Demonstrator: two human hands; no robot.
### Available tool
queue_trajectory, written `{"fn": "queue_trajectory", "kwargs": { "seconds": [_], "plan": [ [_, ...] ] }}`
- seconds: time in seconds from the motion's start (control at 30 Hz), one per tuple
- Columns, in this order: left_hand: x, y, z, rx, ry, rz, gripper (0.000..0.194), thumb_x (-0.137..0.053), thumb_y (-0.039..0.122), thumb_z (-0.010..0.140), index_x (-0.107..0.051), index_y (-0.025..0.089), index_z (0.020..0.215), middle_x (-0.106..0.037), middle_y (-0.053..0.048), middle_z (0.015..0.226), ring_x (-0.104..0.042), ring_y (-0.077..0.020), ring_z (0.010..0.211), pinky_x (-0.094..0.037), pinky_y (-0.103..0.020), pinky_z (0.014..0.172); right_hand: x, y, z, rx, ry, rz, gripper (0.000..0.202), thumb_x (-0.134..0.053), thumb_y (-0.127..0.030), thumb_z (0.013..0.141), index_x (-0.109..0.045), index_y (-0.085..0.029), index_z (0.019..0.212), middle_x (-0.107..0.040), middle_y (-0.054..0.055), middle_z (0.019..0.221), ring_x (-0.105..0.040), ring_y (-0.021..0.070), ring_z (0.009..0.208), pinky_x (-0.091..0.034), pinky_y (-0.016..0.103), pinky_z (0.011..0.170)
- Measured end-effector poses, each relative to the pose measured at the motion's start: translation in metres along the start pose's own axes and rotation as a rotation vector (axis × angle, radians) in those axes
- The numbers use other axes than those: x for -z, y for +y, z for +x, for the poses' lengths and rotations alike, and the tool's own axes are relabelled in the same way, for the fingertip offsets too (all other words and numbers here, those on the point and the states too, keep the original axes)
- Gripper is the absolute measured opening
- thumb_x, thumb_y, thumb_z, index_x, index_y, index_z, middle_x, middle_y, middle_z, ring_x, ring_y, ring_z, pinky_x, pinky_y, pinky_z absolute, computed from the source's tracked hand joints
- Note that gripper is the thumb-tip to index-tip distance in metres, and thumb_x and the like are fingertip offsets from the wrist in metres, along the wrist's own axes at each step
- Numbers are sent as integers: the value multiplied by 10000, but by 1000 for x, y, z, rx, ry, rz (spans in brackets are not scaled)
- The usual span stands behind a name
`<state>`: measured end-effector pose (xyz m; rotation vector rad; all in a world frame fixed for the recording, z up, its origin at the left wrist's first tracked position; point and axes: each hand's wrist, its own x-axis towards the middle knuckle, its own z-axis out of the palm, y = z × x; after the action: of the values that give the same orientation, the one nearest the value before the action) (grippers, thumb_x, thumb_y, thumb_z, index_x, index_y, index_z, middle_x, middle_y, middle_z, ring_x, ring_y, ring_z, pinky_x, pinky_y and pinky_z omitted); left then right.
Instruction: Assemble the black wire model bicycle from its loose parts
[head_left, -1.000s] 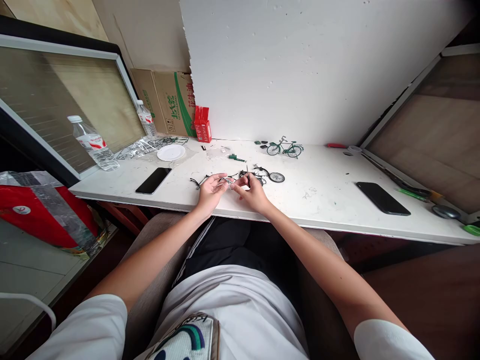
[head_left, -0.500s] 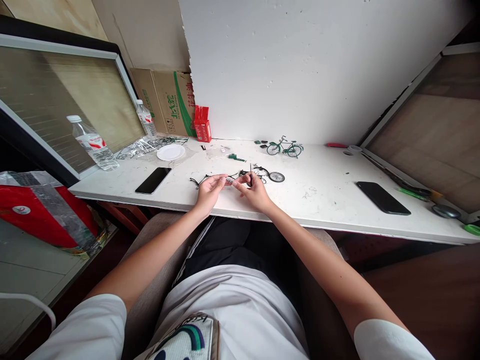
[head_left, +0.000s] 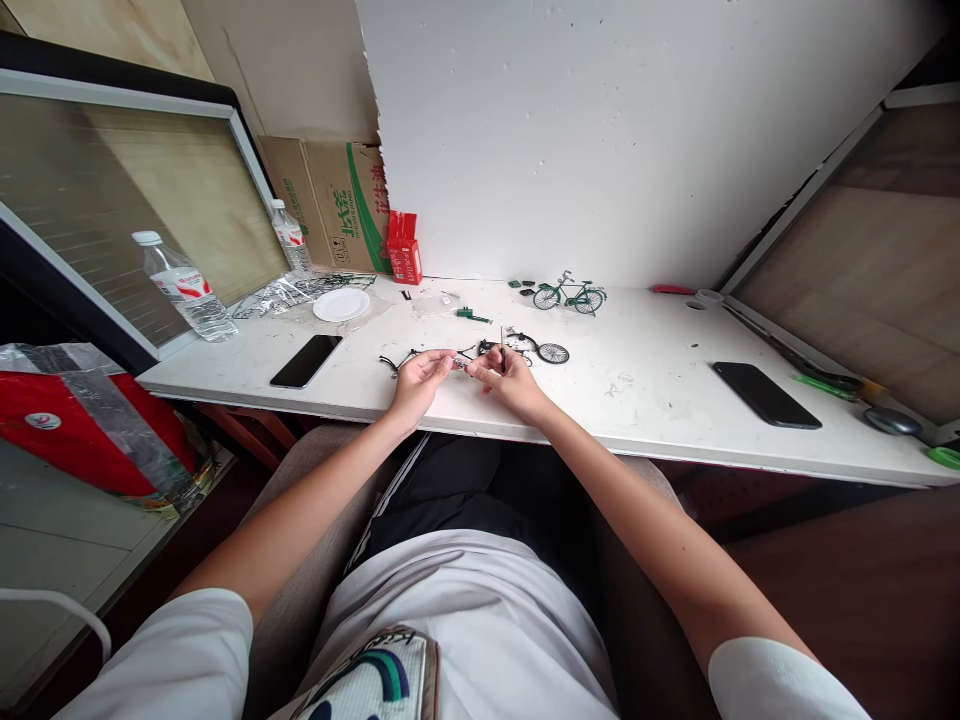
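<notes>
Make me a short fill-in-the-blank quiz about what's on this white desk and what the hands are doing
1. The finished green model bicycle stands near the white ____.
2. Both hands pinch a small part over the desk's ____ edge.
3. A black phone lies to the ____ of the left hand.
Missing words: wall; front; left

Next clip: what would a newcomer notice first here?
Both hands meet at the white desk's near edge: the left hand and right hand pinch a small silvery part between them. Behind, a finished green model bicycle stands by the wall; a black phone lies right.
</notes>
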<state>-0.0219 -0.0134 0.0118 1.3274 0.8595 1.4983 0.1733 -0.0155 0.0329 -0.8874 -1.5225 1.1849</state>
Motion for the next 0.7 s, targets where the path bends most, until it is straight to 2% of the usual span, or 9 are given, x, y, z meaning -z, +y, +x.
{"fn": "queue_trajectory", "kwargs": {
  "seconds": [0.17, 0.33, 0.43, 0.53, 0.6, 0.7],
  "plan": [
    [2, 2, 1, -42, -66, 39, 447, -849, 491, 854, -771, 164, 1148, -799, -139, 1124, -756, -249, 1028, -572, -367, 956, 1, -7, -2, -37, -36, 105, 614, -810, -639, 797, -327, -263, 832, -569, -5, 857, -683, 244, 1063, -556, 290, 655],
    [2, 9, -3, -173, -113, 178, 374, -797, 466, 916, -776, 176, 1151, -786, -152, 1194, -741, -281, 1139, -551, -390, 1027, 1, -7, -2, -33, -44, 95, 648, -842, -675, 751, -354, -260, 849, -576, 0, 873, -657, 234, 1057, -591, 300, 709],
    [0, 14, -6, -207, -108, 207, 358, -765, 472, 943, -769, 181, 1153, -794, -144, 1157, -736, -272, 1154, -557, -385, 1041, 3, -5, 1, 9, 6, 70, 572, -665, -773, 872, -418, -257, 866, -604, 42, 929, -629, 236, 1053, -585, 311, 704],
    [-1, 14, -6, -179, -14, 180, 403, -741, 535, 947, -753, 173, 1123, -786, -131, 1092, -757, -239, 1049, -624, -347, 921, 7, -2, 4, 41, 108, 22, 555, -412, -793, 995, -413, -259, 842, -544, 34, 831, -575, 197, 821, -502, 285, 593],
    [-2, 11, -4, -115, 63, 126, 463, -752, 597, 914, -728, 170, 1092, -760, -113, 1062, -773, -220, 928, -658, -315, 761, 11, 0, 5, 65, 152, -72, 536, -360, -758, 1031, -407, -261, 838, -486, 15, 771, -504, 180, 702, -445, 280, 550],
    [-2, 8, -1, 27, 117, 30, 504, -787, 620, 875, -686, 170, 1079, -711, -87, 1058, -786, -198, 807, -648, -279, 621, 13, 2, 5, 161, 148, -279, 525, -326, -697, 1073, -527, -243, 902, -567, 50, 857, -544, 194, 764, -492, 309, 645]
  ]
}}
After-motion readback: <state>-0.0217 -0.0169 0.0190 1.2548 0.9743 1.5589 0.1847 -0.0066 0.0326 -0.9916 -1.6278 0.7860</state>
